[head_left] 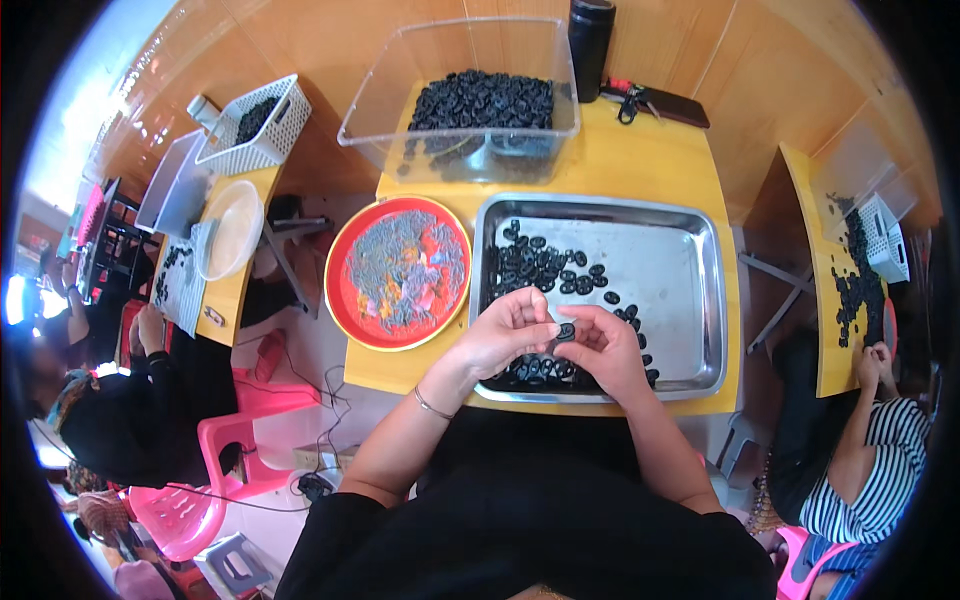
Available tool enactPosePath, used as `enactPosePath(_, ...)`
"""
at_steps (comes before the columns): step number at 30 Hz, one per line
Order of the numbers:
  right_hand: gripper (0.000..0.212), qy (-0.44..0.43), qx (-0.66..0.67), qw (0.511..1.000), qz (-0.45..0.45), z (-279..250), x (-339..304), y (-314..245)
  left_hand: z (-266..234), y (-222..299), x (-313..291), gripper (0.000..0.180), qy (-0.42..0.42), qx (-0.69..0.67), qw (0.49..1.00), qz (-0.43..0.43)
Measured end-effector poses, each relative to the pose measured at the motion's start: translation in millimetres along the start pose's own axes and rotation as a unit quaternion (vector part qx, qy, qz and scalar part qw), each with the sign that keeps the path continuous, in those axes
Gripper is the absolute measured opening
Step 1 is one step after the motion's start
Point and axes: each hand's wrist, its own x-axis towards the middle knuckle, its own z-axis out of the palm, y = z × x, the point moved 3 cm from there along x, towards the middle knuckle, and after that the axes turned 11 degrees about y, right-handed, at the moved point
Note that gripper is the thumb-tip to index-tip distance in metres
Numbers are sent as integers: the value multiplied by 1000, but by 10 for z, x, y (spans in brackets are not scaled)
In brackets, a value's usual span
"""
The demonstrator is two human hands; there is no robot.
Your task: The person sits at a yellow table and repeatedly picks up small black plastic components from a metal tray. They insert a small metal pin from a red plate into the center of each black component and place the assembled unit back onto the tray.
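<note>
Left hand (513, 328) and right hand (605, 350) fingers pinch one black oval piece (566, 331) over steel tray (660, 260), hiding some loose pieces (530, 262) below, red basin (337, 300) left, clear bin (390, 90) beyond.

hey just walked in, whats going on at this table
Someone's left hand and right hand are pinching a small black piece between them over a metal tray. Loose black pieces lie along the tray's left and near sides. A round red tray of small grey bits sits to its left, and a clear bin behind holds a black heap. Someone in a striped top is off to the right.
</note>
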Motion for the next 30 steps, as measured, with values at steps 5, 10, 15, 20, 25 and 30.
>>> enactPosePath(5, 31, 47, -15, 998, -41, -184, 32, -195, 198, 1036, 218, 16, 73, 186, 954, 222)
enactPosePath(10, 18, 98, -57, 992, -63, -369, 39, -139, 205, 2056, 469, 26, 210, 491, 701, 472)
enactPosePath(15, 11, 110, -106, 984, -90, -402, 24, -40, 277, 1831, 119, 15, 149, 580, 652, 465)
enactPosePath(20, 9, 120, -162, 973, -113, -355, 28, -38, -299, 1462, -107, 13, 131, 707, 623, 307)
enactPosePath(25, 8, 126, -199, 962, -136, -363, 54, 7, -754, 1089, -177, 13, 146, 745, 574, 308)
enactPosePath(30, 8, 120, -201, 962, -143, -347, 50, -6, -798, 952, -236, 13, 150, 757, 569, 284)
